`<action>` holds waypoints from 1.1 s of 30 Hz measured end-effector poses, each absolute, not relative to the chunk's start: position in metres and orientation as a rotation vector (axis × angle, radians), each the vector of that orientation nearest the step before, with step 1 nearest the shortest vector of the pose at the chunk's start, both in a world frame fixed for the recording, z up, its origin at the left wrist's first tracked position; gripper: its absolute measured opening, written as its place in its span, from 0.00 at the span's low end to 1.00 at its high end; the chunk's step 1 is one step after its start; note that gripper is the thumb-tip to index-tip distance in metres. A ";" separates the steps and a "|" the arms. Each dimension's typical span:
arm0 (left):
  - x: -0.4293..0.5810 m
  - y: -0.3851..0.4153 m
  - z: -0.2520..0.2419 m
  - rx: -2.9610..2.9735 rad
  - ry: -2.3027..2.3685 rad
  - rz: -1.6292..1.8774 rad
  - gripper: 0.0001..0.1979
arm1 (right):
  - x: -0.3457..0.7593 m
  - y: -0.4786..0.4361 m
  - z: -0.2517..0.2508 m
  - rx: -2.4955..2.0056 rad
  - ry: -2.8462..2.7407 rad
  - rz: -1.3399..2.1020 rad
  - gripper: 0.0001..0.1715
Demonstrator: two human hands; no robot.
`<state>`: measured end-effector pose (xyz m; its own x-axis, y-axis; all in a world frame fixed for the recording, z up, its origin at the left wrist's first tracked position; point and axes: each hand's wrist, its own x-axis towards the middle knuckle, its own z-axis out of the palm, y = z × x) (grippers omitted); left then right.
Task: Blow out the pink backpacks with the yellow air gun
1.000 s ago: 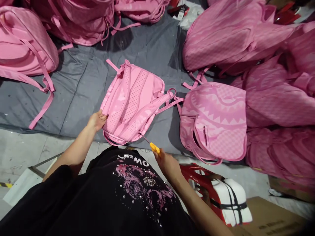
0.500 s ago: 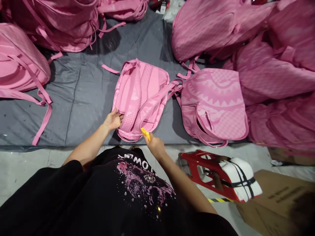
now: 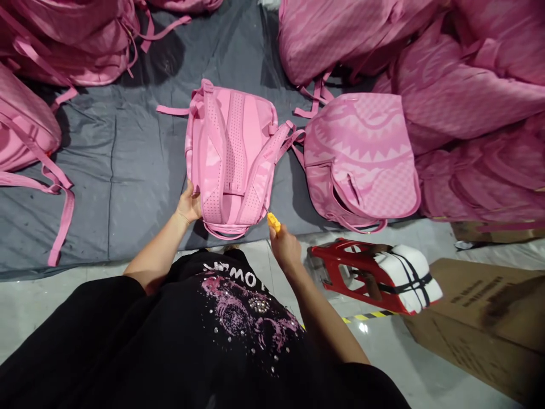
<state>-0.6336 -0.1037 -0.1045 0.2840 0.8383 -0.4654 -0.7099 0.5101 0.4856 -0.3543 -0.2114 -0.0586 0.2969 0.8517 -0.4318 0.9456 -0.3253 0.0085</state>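
Observation:
A pink backpack [image 3: 234, 142] lies on the grey-covered table with its straps and perforated back panel facing up. My left hand [image 3: 189, 205] grips its lower left side, the fingertips partly hidden against the bag. My right hand [image 3: 286, 249] is closed around small yellow-handled thread snips [image 3: 273, 221]. Their thin dark tip points at the bag's lower right edge, close to the base of the right strap; whether it touches I cannot tell. Just to the right lies a second pink backpack [image 3: 361, 153], front side up, with a shark-mouth pattern and a pocket gaping.
More pink backpacks [image 3: 464, 85] are piled at the right, and others [image 3: 72, 42] lie at the left. The grey sheet [image 3: 140, 170] covers the table up to its front edge. On the floor at right stand a red-framed stool with a white pad [image 3: 404, 278] and a cardboard box [image 3: 481, 307].
My right hand has moved the snips rightward, from the bag's bottom edge to its lower right side. The backpack has turned slightly and its straps lie straighter. The view has shifted.

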 end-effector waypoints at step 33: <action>-0.521 -0.115 -0.118 2.772 1.288 0.268 0.37 | -0.379 -0.280 -0.053 2.348 1.587 -0.892 0.22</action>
<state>-0.5206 -0.1146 -0.1185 0.6327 0.7640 0.1265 0.7511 -0.6452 0.1397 -0.3793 -0.2805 -0.0532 0.2544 0.7871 -0.5619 0.8890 -0.4190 -0.1844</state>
